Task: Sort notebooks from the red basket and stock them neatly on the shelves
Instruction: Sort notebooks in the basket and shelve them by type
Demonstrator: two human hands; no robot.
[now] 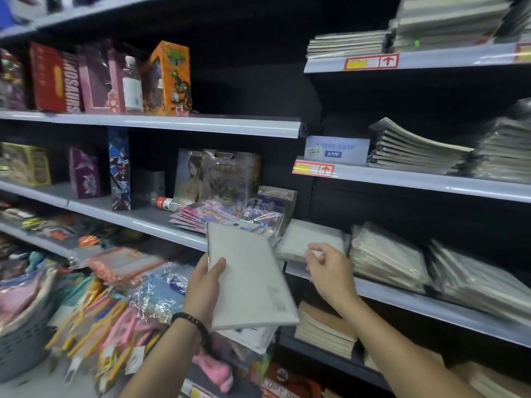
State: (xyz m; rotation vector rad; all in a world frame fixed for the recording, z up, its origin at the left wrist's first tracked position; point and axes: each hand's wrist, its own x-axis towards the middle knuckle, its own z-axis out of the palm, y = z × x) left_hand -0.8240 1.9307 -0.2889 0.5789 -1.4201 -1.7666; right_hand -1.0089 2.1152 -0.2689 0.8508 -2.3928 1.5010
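My left hand grips a grey notebook by its left edge, thumb on the cover, and holds it tilted in front of the shelves. My right hand reaches to the right-hand shelf with its fingers loosely curled, touching the front of a low stack of grey notebooks at the shelf's left end. Whether it pinches one I cannot tell. The red basket is not in view.
More wrapped notebook stacks lie to the right on the same shelf, and others on the shelves above. Brown notebooks sit one shelf lower. The left shelves hold boxed toys, comics and packets. A grey basket stands at lower left.
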